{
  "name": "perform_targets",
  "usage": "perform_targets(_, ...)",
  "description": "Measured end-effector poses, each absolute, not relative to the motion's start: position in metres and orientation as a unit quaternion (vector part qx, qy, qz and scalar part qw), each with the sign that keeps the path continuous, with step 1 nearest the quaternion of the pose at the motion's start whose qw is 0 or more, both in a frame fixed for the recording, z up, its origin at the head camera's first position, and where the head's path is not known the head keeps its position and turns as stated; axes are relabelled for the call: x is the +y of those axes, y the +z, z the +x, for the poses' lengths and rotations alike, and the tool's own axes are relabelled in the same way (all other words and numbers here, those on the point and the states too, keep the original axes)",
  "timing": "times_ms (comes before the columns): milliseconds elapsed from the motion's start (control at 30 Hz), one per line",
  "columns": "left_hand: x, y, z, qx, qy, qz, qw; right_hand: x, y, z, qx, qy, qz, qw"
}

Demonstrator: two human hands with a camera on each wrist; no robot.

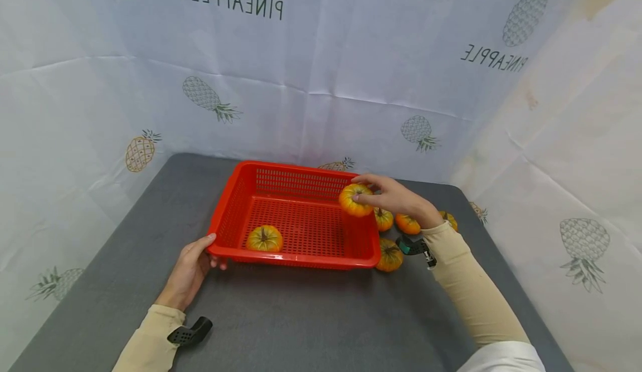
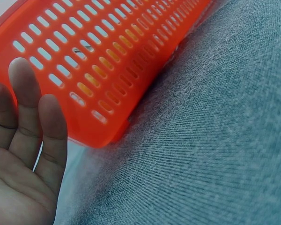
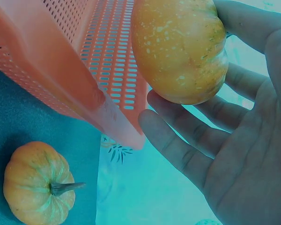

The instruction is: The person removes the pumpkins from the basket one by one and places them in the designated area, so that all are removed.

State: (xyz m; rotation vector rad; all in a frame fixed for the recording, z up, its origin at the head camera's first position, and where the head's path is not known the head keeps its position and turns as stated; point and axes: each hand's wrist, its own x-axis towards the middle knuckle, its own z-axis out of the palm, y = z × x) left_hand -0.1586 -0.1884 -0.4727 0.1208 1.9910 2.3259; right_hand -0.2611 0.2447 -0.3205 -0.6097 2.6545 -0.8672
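Observation:
A red slotted plastic basket (image 1: pixel 311 260) stands on the table. My left hand (image 1: pixel 189 271) holds its rim at the near left corner, thumb on top; in the left wrist view several fingers (image 2: pixel 25 112) extend beside the slotted wall. My right hand (image 1: pixel 388 194) grips a small orange pumpkin (image 1: pixel 354 200) between thumb and fingers, over the basket's right side. In the right wrist view this pumpkin (image 3: pixel 178 51) shows pale speckles. Another small pumpkin (image 1: pixel 264 238) lies inside the basket, near the front left.
Right of the basket, several more pumpkins lie on the grey table (image 1: pixel 301 322): one by its near right corner (image 1: pixel 389 255), others partly behind my right arm (image 1: pixel 408 224). A white cloth printed with pineapples (image 1: pixel 311 71) hangs behind and beside the table.

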Motion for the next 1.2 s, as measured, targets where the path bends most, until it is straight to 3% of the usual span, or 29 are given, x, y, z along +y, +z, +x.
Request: perform_targets(1200, -0.188, -0.473, -0.159, 0.642, 0.764, 0.051, 0.031, 0.271, -0.327, -0.256, 0.929, -0.297, -0.188, 0.119)
